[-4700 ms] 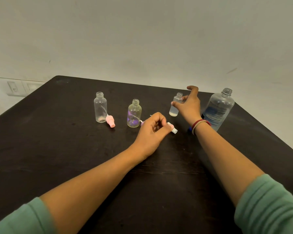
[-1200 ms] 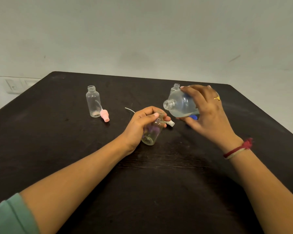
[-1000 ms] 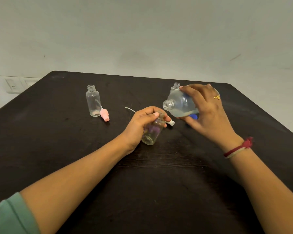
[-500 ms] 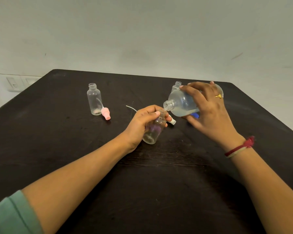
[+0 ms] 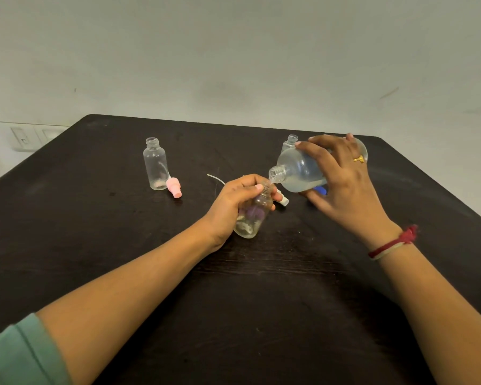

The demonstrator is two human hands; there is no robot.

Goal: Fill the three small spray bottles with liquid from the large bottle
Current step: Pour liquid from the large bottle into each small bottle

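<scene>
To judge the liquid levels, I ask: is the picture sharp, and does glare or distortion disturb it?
Head view: soft, even light, no hard shadows; fairly sharp; only small highlights on the large bottle and the held small bottle; the wide-angle lens skews edges of the dark table.

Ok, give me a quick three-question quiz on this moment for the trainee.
1. True or false: the right hand holds the large bottle upright.
2. What lies beside the upright bottle at far left? A) pink cap B) funnel C) sponge
3. Fill in: the left hand grips a tilted small bottle, its neck at the large bottle's ____.

Key: 1 false, it is tipped on its side; 2 A; 3 mouth.
</scene>
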